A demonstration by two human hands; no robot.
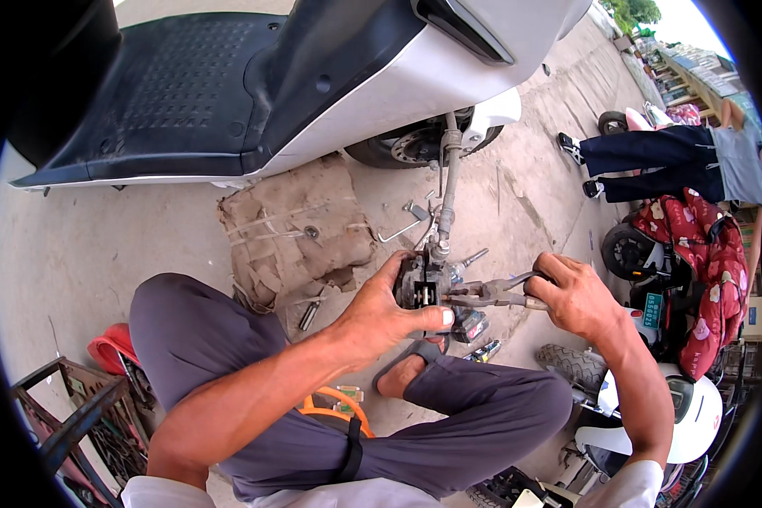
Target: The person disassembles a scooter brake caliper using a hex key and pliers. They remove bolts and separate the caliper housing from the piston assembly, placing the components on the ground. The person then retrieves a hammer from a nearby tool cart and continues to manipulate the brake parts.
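Just beside the scooter (pixel 339 118), a left hand (pixel 385 309) wraps round a black caliper (pixel 410 279) while a right hand (pixel 577 298) clasps pliers (pixel 501 293) against it, work seemingly midway: caliper off the wheel (pixel 411 146), plier job unfinished.

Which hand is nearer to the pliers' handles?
Right. The right hand grips the pliers at the handles; the left hand is farther, holding the dark metal part near their tips.
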